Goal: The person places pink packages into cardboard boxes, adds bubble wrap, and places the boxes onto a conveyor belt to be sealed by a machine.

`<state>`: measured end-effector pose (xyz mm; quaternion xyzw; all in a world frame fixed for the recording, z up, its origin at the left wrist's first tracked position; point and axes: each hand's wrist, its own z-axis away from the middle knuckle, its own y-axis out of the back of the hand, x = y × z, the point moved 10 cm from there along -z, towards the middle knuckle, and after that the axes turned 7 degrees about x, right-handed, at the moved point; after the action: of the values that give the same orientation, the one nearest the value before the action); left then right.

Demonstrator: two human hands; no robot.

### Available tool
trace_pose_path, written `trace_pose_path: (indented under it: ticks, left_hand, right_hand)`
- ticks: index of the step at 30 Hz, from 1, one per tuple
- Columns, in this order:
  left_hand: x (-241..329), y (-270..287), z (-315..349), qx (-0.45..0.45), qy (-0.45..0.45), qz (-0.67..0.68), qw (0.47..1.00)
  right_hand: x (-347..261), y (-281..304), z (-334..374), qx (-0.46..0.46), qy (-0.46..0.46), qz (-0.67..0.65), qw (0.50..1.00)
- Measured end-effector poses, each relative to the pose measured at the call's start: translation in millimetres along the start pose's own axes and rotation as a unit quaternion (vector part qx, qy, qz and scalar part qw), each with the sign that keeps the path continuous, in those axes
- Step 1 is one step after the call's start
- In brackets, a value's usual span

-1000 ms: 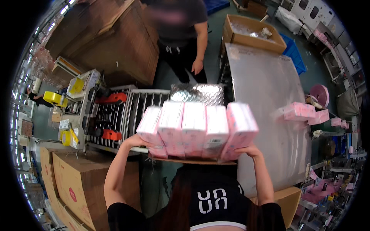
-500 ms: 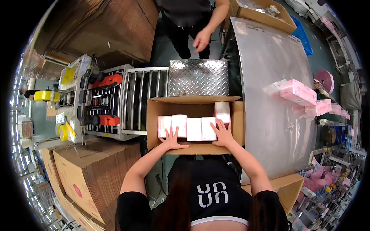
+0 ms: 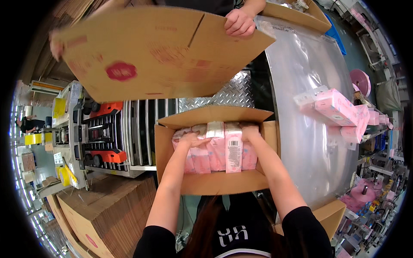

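Note:
In front of me an open cardboard box (image 3: 206, 185) holds a row of several pink plastic-wrapped packs (image 3: 218, 150), standing side by side. My left hand (image 3: 191, 139) lies over the tops of the packs at the left, its thumb stretched to the right. At the right end my right hand (image 3: 250, 132) reaches over the last pack (image 3: 249, 152); its fingertips are hidden down in the box.
Beyond the box, another person's hand (image 3: 240, 22) grips a large flattened carton (image 3: 163, 56) over the roller conveyor (image 3: 148, 137) and tread plate (image 3: 238, 88). A metal table (image 3: 305, 142) with pink packs (image 3: 333, 107) stands right; stacked cartons (image 3: 107, 206) lie left.
My hands have moved from the packs' near side to their far upper part. The packs' pink fronts now show. The other person has brought in a flattened carton.

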<state>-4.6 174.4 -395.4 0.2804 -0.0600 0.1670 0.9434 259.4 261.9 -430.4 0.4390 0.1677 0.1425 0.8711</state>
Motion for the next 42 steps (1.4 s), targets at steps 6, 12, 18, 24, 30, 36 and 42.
trace_pose_path:
  ticks: [6,12,18,24,30,36,42]
  left_hand:
    - [30,-1,-9,0.04,0.037,0.001,0.999]
    - [4,-63,-25,0.163,-0.11,0.156,0.968]
    - [-16,-59,40,0.293,-0.051,0.109,0.949]
    - [136,-47,98,0.291,-0.19,0.251,0.903]
    - [443,17,192,0.253,-0.493,0.033,0.832]
    - [638,85,200,0.322,-0.613,-0.05,0.72]
    - [714,137,118,0.383,-0.441,-0.24,0.776]
  right_hand:
    - [10,4,17,0.007,-0.173,-0.023,0.985]
    - [-20,-45,116,-0.07,-0.038,-0.056,0.995]
    - [107,154,255,0.331,0.016,-0.323,0.887]
    - [443,295,378,0.48,-0.347,-0.047,0.804]
    - [538,210,419,0.327,-0.499,-0.129,0.792]
    - [391,133,511,0.266,-0.572,-0.347,0.694]
    - [437,231,549,0.554,-0.441,-0.17,0.685]
